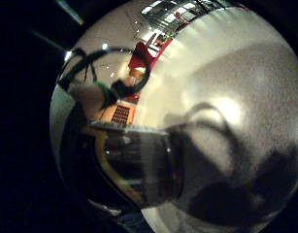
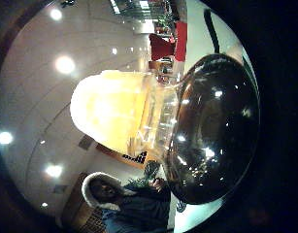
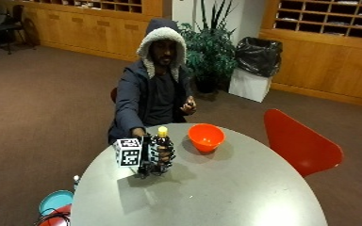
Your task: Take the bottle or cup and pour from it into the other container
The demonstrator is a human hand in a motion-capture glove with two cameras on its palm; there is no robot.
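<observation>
The bottle (image 3: 162, 147) is gripped upright by the gloved right hand (image 3: 158, 157) (fingers wrapped round it), so lifting and tilting over the orange bowl (image 3: 206, 137) is called for.

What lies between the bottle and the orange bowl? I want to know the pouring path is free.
Nothing: the outside view shows only bare table between the bottle, gripped upright by the gloved right hand, and the orange bowl.

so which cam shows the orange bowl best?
Outside view: the whole orange bowl sits in plain sight on the table, apart from the bottle that the gloved right hand grips. Neither palm view shows the bowl; the bottle fills both.
</observation>
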